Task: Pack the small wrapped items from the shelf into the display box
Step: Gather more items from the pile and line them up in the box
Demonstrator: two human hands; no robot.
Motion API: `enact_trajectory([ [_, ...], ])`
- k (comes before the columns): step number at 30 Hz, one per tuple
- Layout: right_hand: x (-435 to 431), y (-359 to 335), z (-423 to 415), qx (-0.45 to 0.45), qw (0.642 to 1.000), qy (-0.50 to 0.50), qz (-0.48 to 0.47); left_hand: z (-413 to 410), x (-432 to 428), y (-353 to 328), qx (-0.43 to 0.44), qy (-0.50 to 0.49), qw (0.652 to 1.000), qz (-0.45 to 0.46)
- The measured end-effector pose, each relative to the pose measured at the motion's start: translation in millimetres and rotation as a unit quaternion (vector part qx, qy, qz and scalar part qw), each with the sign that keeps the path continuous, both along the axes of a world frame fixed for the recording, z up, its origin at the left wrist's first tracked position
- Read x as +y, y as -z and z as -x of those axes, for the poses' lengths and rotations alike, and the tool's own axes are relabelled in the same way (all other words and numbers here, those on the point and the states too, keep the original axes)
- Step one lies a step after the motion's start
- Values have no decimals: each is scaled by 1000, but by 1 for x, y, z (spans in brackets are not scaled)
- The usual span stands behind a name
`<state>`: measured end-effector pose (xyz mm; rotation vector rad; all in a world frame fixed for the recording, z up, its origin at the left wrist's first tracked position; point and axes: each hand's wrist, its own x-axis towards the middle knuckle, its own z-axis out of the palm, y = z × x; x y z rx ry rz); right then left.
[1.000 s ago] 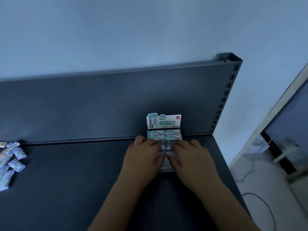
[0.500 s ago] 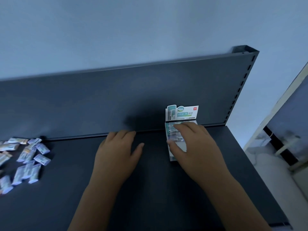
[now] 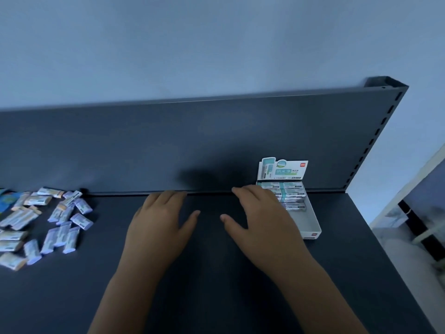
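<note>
A white display box (image 3: 310, 224) with an upright printed flap stands at the right of the dark shelf (image 3: 216, 273), against the back panel. Several wrapped items (image 3: 292, 192) fill its far half; the near half shows bare white bottom. A loose pile of small wrapped items (image 3: 60, 220) lies at the far left of the shelf. My left hand (image 3: 160, 225) hovers flat and empty over the shelf's middle, fingers straight. My right hand (image 3: 258, 221) is spread and empty just left of the box, its fingers overlapping the box's left edge.
A dark metal back panel (image 3: 192, 145) rises behind the shelf, with a slotted upright (image 3: 375, 138) at its right end. Beyond the shelf's right edge the floor drops away, with pale clutter (image 3: 414, 227) there. A blue-and-orange packet (image 3: 7, 200) sits at the far left edge.
Both hands have left the box and moved left. The left hand came off first, then the right lifted away from the packed items. My view has swung left, showing more of the loose pile.
</note>
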<state>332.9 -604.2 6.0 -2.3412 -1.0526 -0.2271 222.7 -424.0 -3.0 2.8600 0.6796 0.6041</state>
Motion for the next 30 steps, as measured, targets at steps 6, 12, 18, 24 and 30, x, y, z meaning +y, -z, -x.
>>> enact_trajectory([
  [6, 40, -3, 24, 0, 1000, 5, 13, 21, 45, -3, -16, 20, 1000, 8],
  [12, 123, 2, 78, 20, 999, 30, -11, 65, 125, -2, -37, 56, 998, 1],
  [18, 216, 2, 159, 34, 999, 31, 0, 136, 221, 0, -10, 95, 995, 8],
  [24, 262, 5, 213, 41, 999, 6, 29, 187, 269, 5, 0, 75, 997, 5],
  [30, 277, 15, 235, 48, 998, -16, 39, 220, 286, 18, 38, 35, 998, 27],
])
